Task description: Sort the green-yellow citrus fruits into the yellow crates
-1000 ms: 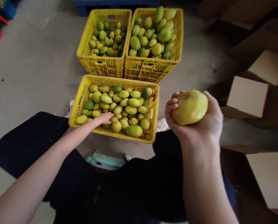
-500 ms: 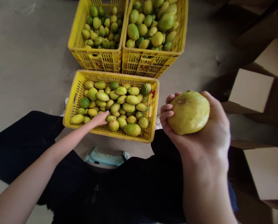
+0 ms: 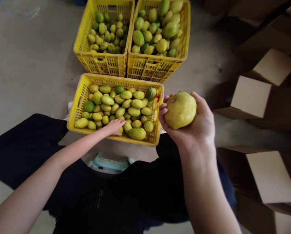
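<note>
My right hand (image 3: 191, 120) is raised to the right of the low yellow crate (image 3: 99, 132), palm up. Its fingers wrap round a large, round yellow-green lemon (image 3: 180, 110) with a brownish patch near its top. Inside the crate, my left hand (image 3: 116, 127) lies over the front row of fruit, fingers bent down onto a yellow lemon (image 3: 121, 130) that is mostly hidden beneath them. Around it lie many more lemons (image 3: 137, 133), some yellow, some green.
Two taller yellow crates, the left (image 3: 101, 65) and the right (image 3: 157, 66), stand behind the low one and hold more lemons. Open cardboard boxes (image 3: 251, 96) line the right side. A pale blue plastic piece (image 3: 108, 163) shows between my legs.
My right hand has moved left with its lemon, closer to the crate and farther from the camera. My left hand has shifted right along the front row of fruit.
</note>
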Demonstrator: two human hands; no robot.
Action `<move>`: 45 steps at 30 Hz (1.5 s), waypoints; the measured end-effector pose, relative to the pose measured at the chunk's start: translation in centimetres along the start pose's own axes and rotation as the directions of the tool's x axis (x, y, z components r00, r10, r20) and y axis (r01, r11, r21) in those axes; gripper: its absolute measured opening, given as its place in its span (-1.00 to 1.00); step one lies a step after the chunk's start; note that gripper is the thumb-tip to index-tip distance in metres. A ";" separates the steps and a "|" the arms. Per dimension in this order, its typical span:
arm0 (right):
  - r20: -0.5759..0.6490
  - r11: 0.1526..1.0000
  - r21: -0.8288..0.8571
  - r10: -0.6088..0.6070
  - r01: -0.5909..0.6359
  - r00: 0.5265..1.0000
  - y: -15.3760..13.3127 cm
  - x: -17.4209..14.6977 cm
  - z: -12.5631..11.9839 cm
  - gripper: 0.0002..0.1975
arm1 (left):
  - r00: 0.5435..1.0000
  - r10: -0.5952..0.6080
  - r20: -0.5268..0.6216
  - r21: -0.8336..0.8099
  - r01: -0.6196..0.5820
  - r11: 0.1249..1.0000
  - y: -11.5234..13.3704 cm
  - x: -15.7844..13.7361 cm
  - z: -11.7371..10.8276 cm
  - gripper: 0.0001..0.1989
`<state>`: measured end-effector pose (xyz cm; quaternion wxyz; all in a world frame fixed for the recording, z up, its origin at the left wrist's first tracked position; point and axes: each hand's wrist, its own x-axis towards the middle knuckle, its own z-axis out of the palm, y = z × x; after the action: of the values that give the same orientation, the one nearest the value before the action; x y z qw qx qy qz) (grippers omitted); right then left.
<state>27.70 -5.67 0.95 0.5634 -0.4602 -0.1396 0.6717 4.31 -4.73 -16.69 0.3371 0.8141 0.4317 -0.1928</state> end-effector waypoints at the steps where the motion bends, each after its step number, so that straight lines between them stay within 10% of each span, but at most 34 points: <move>1: -0.002 0.998 0.057 0.012 -0.012 1.000 0.0 0.0 0.1 -0.72 | 0.999 -0.021 0.035 0.015 0.020 1.000 -0.2 0.0 0.0 -0.20; 10: 0.031 0.989 0.146 0.029 -0.034 0.999 -0.2 -0.7 0.1 -0.76 | 0.954 -0.297 0.045 0.173 0.286 0.943 -7.1 -3.9 -3.1 -0.54; 19: 0.040 0.980 0.174 0.094 -0.099 0.995 0.1 -0.4 1.1 -0.75 | 0.971 0.235 -0.036 0.095 -0.231 0.968 0.8 2.7 -0.2 -0.42; 28: -0.044 0.947 0.265 0.200 -0.182 0.979 -0.9 -1.2 1.8 -0.75 | 0.989 0.096 -0.113 0.007 -0.096 0.995 -0.8 2.5 1.5 -0.54; 36: 0.010 0.947 0.253 0.204 -0.200 0.979 0.2 -0.4 2.1 -0.75 | 0.948 -0.068 -0.310 -0.305 -0.032 0.952 -4.1 -3.3 -5.8 -0.53; 41: 0.026 0.948 0.148 0.281 -0.282 0.959 1.4 -0.3 3.7 -0.73 | 0.894 -0.057 -0.445 -0.735 -0.328 0.593 -3.6 -7.8 -12.8 -0.51; 45: 0.142 0.982 0.010 0.187 -0.190 0.972 3.4 0.0 5.1 -0.65 | 0.892 0.038 -0.451 -0.853 -0.443 0.275 -1.7 -9.5 -14.0 -0.44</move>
<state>21.62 -5.06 1.25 0.4912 -0.4163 -0.1266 0.7546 -2.07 0.49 -1.84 0.6912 0.5381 0.3817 0.2949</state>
